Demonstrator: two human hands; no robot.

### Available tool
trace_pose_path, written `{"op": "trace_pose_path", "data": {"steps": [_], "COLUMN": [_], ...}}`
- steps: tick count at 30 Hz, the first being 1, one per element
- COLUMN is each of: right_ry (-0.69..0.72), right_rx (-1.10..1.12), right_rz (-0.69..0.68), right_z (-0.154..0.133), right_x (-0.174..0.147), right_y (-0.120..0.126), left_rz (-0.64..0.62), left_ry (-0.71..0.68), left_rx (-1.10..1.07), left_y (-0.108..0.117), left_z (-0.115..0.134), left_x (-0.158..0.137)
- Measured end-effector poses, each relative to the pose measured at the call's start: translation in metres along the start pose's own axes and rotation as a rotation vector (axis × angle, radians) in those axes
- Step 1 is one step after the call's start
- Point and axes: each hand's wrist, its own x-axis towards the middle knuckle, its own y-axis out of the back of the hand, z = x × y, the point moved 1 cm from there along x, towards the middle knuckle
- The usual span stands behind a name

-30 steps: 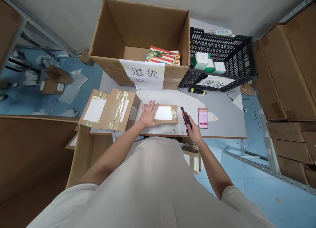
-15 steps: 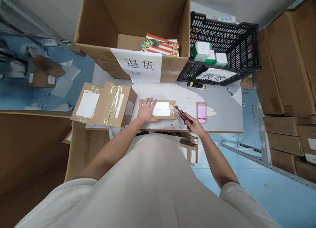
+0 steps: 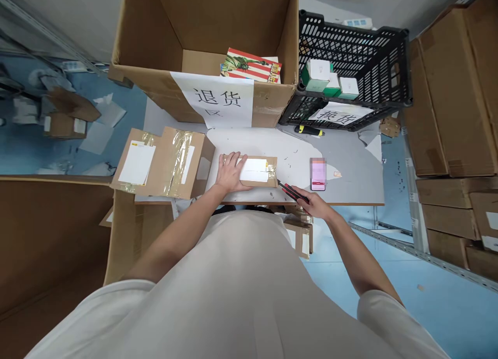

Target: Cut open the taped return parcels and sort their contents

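A small cardboard box (image 3: 254, 171) with a white label and shiny tape at its right end lies flat on the table. My left hand (image 3: 229, 174) is spread over its left end, fingers apart, pressing down. In my right hand (image 3: 311, 201) is a red and black box cutter (image 3: 291, 191), gripped with its tip pointing left at the lower right corner of the small box. Whether the tip touches the cardboard I cannot tell. A phone with a pink screen (image 3: 318, 174) lies on the table just beyond my right hand.
Two taped boxes (image 3: 165, 164) stand left. Behind are a large open carton (image 3: 268, 106) holding colourful packages and a black crate (image 3: 383, 79) with several green-white boxes. A yellow-black tool (image 3: 309, 130) lies before the crate. Cartons (image 3: 453, 110) are stacked right.
My right hand has moved slightly right and toward me, bringing the box cutter's tip to the small box's lower right corner. My left hand stays on the box. The camera view has shifted a little.
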Motion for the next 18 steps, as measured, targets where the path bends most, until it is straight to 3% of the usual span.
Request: {"op": "trace_pose_path", "data": {"steps": [3,6,9,12,14,18], "right_ry": [0.032,0.060,0.079,0.082,0.054,0.021], "right_rx": [0.020,0.153,0.327,0.505,0.570,0.501], "right_rz": [0.111,0.333,0.454,0.491,0.494,0.466], "right_z": [0.003,0.007,0.011,0.013,0.014,0.013], "right_x": [-0.008,-0.002,0.026,0.061,0.078,0.086], "right_y": [0.009,0.005,-0.023,-0.062,-0.082,-0.096], "left_rz": [-0.003,0.028,0.188,0.298,0.213,0.108], "left_ry": [-0.011,-0.039,0.048,0.268,0.385,0.404], "left_rx": [-0.012,-0.060,-0.189,-0.441,-0.633,-0.919], "left_y": [0.001,0.004,-0.001,-0.024,-0.045,-0.066], "left_z": [-0.001,-0.004,-0.014,-0.032,-0.044,-0.051], "left_x": [0.002,-0.004,-0.025,-0.052,-0.064,-0.066]}}
